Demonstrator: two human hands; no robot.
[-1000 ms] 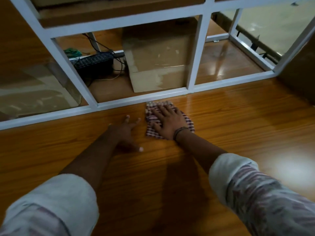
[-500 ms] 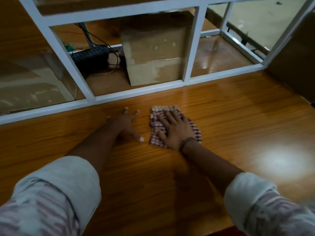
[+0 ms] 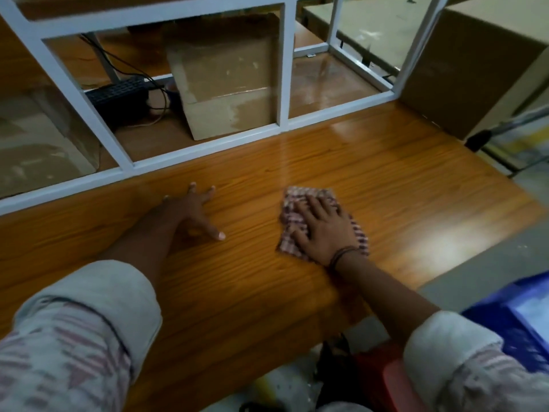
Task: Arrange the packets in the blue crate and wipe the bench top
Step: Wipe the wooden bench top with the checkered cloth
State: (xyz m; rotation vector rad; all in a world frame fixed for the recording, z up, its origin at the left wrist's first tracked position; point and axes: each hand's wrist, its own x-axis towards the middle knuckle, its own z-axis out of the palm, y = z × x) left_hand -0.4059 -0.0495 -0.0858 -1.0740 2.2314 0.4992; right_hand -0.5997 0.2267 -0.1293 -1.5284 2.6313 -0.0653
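Head view: checked cloth lies flat on the wooden bench top, just right of centre frame. Right hand is palm-down on top of it, fingers straight and slightly spread, pressing the cloth to the wood rather than gripping it. Cloth edges stick out past the fingertips at the top and past the palm on both sides. Dark band on the right wrist.

Left hand is at centre frame, well apart from the cloth. It lies flat on bare wood, fingers splayed wide, thumb out toward the right, holding nothing. Both sleeves are rolled up, pale with faded stripes: left sleeve lower left, right sleeve lower right.

Blue crate is at the lower right edge, off the bench and lower than its top, cut by the frame edge. Pale contents inside are blurred; cannot tell if they are packets. Red object at the bottom, below the bench's near edge; cannot tell what it is.

White metal frame runs along the bench's far edge, across the upper half of the frame. Behind it, upper centre, stands a cardboard box. Just left of that is a black device with dark cables. A large cardboard box fills the upper right corner, past the bench's right end. Light glare on the wood right of the cloth.
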